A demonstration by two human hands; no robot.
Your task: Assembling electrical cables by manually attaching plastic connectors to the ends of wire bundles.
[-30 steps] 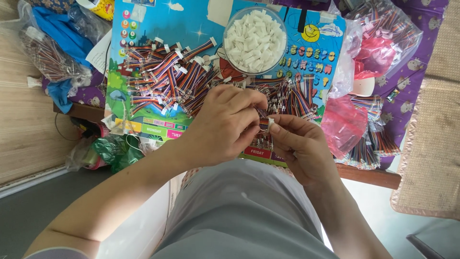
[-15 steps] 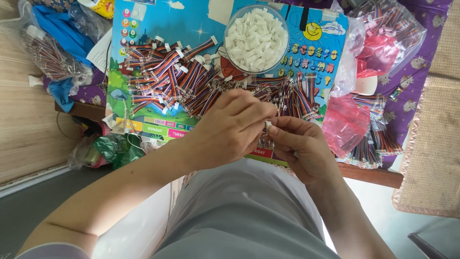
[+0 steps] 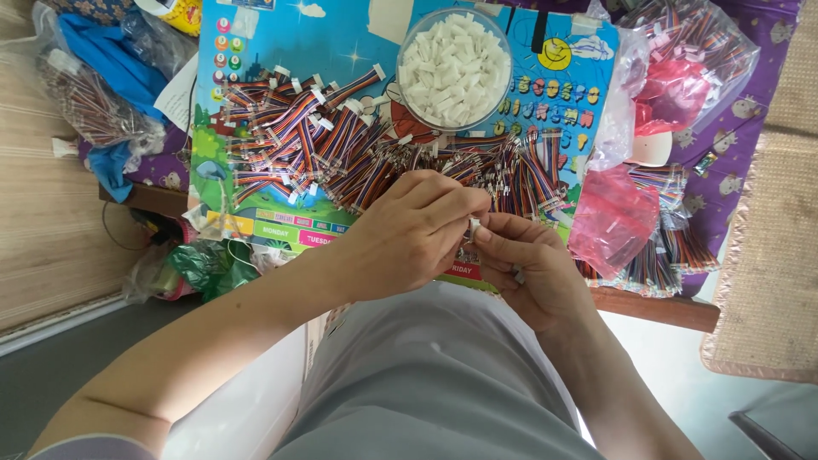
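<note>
My left hand (image 3: 409, 234) and my right hand (image 3: 532, 268) meet fingertip to fingertip at the near edge of a colourful printed mat (image 3: 358, 51). Between the fingertips sits a small white connector (image 3: 473, 227); both hands pinch it, and any wires on it are hidden by the fingers. Just beyond the hands lies a heap of multicoloured ribbon cables with white plugs (image 3: 315, 140). A round clear bowl (image 3: 409, 81) full of white plastic connector housings stands behind the heap.
Clear bags of more cables (image 3: 673, 247) and pink bags (image 3: 613, 217) lie at the right on a purple cloth (image 3: 750, 111). Another bag of cables (image 3: 85, 102) and blue cloth (image 3: 102, 60) are at the left. Green wrappers (image 3: 204, 264) sit below the table edge.
Both hands stayed together over the same spot, with small finger movements on the white connector. The view shifted slightly.
</note>
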